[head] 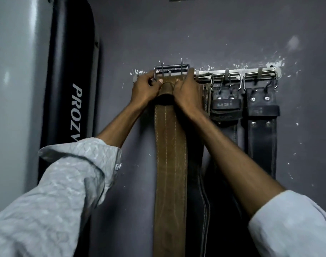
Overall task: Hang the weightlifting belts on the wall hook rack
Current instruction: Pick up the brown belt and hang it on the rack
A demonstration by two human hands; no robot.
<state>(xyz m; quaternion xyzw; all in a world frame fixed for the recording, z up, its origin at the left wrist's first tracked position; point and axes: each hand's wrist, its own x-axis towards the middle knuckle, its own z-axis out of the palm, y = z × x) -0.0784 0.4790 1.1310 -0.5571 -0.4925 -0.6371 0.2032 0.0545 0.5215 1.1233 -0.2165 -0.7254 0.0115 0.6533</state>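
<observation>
A brown leather weightlifting belt (170, 156) with pale stitching hangs down the grey wall. Its steel buckle (171, 69) sits up against the left end of the metal hook rack (255, 71). My left hand (144, 89) grips the belt's top and the buckle's left side. My right hand (188, 92) holds the top of the belt on the right, fingers up at the buckle. Two black belts (225, 108) (261, 115) hang by their buckles from hooks further right. Another belt (206, 97) hangs partly hidden behind my right hand.
A tall black padded bag (69, 86) with white lettering stands against the wall to the left of the rack. A pale grey panel (13, 89) runs along the far left. The wall below the rack is bare apart from the hanging belts.
</observation>
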